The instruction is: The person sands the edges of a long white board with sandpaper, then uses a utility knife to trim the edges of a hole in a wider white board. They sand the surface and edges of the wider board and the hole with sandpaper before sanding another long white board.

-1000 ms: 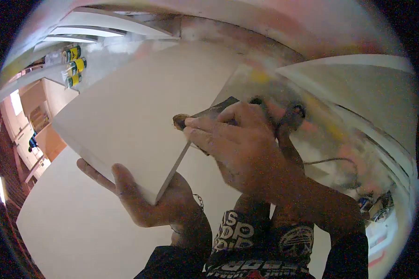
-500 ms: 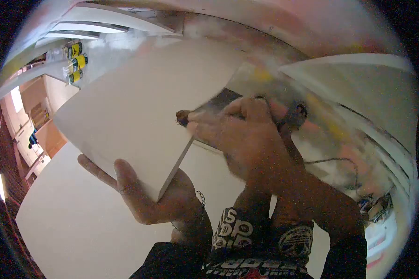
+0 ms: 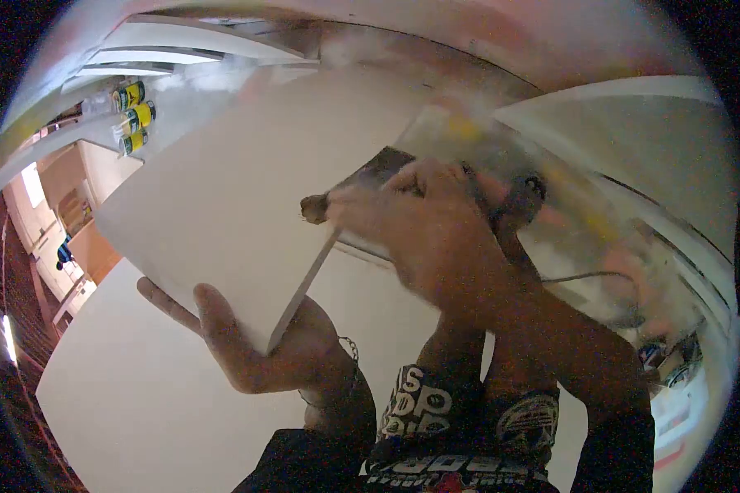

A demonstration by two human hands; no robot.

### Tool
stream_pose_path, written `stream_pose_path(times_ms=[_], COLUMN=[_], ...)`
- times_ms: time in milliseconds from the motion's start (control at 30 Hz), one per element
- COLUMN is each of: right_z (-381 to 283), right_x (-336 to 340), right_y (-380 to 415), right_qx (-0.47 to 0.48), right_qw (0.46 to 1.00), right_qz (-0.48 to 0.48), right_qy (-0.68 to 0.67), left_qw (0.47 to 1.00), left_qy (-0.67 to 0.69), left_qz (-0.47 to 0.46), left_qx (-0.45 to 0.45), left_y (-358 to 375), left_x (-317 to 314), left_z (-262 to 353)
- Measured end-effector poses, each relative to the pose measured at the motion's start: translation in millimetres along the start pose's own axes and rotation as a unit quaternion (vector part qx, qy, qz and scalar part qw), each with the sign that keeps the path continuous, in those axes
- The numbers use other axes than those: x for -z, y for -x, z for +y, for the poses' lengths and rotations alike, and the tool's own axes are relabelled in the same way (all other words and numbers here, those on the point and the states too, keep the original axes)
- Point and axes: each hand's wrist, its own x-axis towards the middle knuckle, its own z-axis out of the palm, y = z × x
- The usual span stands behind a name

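Note:
My left hand (image 3: 263, 345) cradles the near corner of a white panel (image 3: 247, 181), with the thumb and a finger spread along its edge and the palm under the corner. Across the panel's right edge lies my right hand (image 3: 419, 218), slightly blurred, its fingers bent and pressed onto a dark sheet (image 3: 380, 167) that looks like sandpaper. A brown fingertip (image 3: 313, 209) pokes out to the left of the sheet. Part of the sheet is hidden under the fingers. A second large white surface (image 3: 156, 370) spreads out below the panel.
Several yellow-labelled cans (image 3: 138, 117) stand at upper left, near stacked white boards (image 3: 152, 56). Curved pale panels (image 3: 658, 140) fill the right side, with a cable (image 3: 592, 275) in front. Whitish haze hangs over the stained surface around. A person (image 3: 64, 253) is far off at left.
My right hand and the dark sheet have shifted slightly left and up. The panel's near corner sits a little further left, still in my left hand.

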Motion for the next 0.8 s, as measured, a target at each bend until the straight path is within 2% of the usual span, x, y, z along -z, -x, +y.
stream_pose_path(times_ms=[100,167,233,300,400,533,600,633,700,800], right_z=[-11,-18,0,1,-11,33,37,37,38,40], right_x=[1,-2,-3,-1,-5,-8,4,8,18,25], right_y=[-1,-1,-1,-1,0,10,9,9,6,5], right_qx=[0.016,0.027,0.001,-0.019,0.027,-0.054,-0.069,-0.071,-0.127,-0.085], right_qw=[0.999,0.996,0.998,0.999,0.998,0.998,0.99,0.99,0.97,0.972], right_qz=[0.024,0.054,0.032,0.01,0.05,0.026,0.111,0.11,0.198,0.198], right_qy=[-0.026,-0.058,-0.049,-0.033,-0.016,0.018,0.058,0.052,0.068,0.088], left_qw=[0.998,0.998,0.998,0.999,0.998,0.998,0.999,0.999,0.997,0.998], left_qy=[0.048,0.048,0.051,-0.01,0.018,-0.032,-0.019,-0.023,0.005,-0.047], left_qz=[0.037,0.041,0.043,0.031,0.051,0.015,-0.046,-0.049,0.05,0.017], left_qx=[0.032,0.021,0.01,-0.03,-0.018,-0.044,-0.002,-0.004,0.065,0.036], left_y=[-1,-1,-1,-2,-3,-4,-6,-5,-6,-11], left_x=[-8,-10,-8,-8,-11,-4,-3,-4,-11,-6], left_z=[8,7,5,4,1,-1,4,4,4,3])
